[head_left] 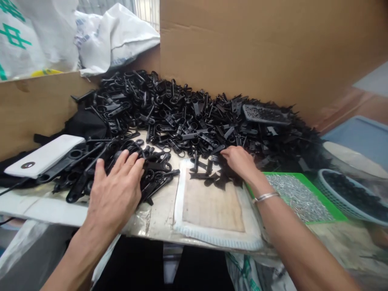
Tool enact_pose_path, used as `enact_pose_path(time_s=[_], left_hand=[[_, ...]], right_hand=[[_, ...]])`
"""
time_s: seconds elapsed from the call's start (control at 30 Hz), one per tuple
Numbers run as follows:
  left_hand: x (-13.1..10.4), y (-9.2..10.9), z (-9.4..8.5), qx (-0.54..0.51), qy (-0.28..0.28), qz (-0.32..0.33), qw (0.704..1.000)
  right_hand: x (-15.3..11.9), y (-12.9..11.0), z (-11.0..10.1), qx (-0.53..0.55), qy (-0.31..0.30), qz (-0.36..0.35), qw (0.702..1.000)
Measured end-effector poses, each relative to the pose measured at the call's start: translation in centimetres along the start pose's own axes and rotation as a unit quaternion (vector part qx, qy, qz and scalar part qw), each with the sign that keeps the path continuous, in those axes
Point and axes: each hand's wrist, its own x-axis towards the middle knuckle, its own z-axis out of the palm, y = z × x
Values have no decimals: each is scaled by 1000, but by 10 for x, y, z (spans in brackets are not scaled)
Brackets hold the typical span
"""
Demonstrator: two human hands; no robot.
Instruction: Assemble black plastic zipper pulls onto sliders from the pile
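Note:
My left hand [117, 192] lies with its fingers apart on a heap of black plastic parts [159, 165] at the left of the table. At the near edge of the big black pile [178, 109], my right hand [241, 161] has its fingers drawn together on a dark part; its exact shape is partly hidden. Below the right hand, several small black pieces [209, 176] rest at the top of a pale cloth pad [212, 206].
Right of the pad stand a green tray [339, 216] of small metal pins and a basket [325, 190] of dark pieces. A small tray [250, 117] sits on the pile. At left lies a white device [45, 155]. Cardboard walls [257, 48] rise behind.

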Motion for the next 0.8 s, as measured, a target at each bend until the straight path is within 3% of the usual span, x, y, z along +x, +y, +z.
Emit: enact_pose_path(time_s=[0.2, 0.43, 0.6, 0.7, 0.8], left_hand=[[2, -9, 12, -11, -15, -11, 1000], [-3, -11, 9, -48, 37, 7, 998], [11, 9, 0, -70, 49, 39, 996], [43, 38, -6, -94, 12, 94, 991], [88, 71, 3, -106, -58, 160, 980]], right_hand=[[29, -6, 19, 13, -15, -1, 1000], [27, 6, -3, 200, -26, 20, 979], [9, 25, -24, 408, -14, 52, 912], [-10, 27, -33, 494, -11, 61, 867], [-43, 17, -38, 573, -17, 65, 816]])
